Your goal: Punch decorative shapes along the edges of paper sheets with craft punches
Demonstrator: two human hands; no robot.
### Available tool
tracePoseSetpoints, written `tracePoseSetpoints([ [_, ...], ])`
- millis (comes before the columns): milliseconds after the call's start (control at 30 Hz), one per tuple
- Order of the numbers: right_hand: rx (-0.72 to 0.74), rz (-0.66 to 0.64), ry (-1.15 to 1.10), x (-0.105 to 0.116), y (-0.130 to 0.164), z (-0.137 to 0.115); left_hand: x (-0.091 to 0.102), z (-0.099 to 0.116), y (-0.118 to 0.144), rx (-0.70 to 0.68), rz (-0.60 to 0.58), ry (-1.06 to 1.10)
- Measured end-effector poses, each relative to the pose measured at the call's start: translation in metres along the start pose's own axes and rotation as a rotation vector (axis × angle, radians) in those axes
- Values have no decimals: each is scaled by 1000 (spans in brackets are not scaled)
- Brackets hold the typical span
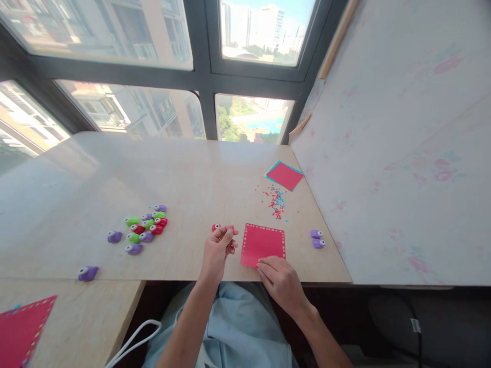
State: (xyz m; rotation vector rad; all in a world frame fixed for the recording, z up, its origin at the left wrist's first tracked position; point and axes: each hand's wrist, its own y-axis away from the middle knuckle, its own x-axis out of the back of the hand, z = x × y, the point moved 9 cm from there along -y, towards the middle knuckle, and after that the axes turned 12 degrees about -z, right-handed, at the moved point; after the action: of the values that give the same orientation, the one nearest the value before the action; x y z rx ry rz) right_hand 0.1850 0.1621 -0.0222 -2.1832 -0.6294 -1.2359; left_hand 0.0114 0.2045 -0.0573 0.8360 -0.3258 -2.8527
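Red sheet (263, 244), small holes punched along its left, top and right margins, lies flat on the counter (207, 174), close to the near edge. Taking it as the middle of a clock face with twelve toward the window (209, 84), the left hand (218, 253) is at nine o'clock, its fingers bunched narrow beside a red punch (216, 226) that shows just beyond them; I cannot tell whether they grip it. At five o'clock the right hand (283, 280) lays its fingers, close together, over the sheet's near edge; whether they pinch the paper or only press it, I cannot tell. Red and blue paper bits (276, 203) are strewn toward one o'clock, and past them a stack of red and blue sheets (285, 176) rests near the wall (383, 143). Two purple punches (317, 244) sit at three o'clock. Well apart, just above nine, is a cluster of purple, green and red punches (156, 229), with a lone purple punch (88, 273) just below nine and a second red sheet (25, 329) between eight and nine
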Motion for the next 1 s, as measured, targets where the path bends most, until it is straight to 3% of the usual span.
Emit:
tracePoseSetpoints([
  [100,-2,-6,-63,-11,2,3,-14,1,-18,-30,-28,-113],
  [200,-2,12,-112,-15,3,8,-44,-6,-49,-43,-86,-290],
  [333,9,35,-168,-18,4,13,-93,-43,-97,48,-268,-430],
  [467,10,63,-208,-19,7,16,-107,-60,-122,30,-311,-493],
  [567,0,72,-219,-18,8,18,-94,-47,-119,-25,-299,-536],
  [667,-4,54,-237,-16,6,18,-69,-17,-103,-99,-231,-591],
  [867,29,-34,-314,-13,2,18,-5,44,-41,-280,4,-779],
  [1000,98,-92,-376,-9,-5,18,36,61,-9,-392,176,-1097],
])
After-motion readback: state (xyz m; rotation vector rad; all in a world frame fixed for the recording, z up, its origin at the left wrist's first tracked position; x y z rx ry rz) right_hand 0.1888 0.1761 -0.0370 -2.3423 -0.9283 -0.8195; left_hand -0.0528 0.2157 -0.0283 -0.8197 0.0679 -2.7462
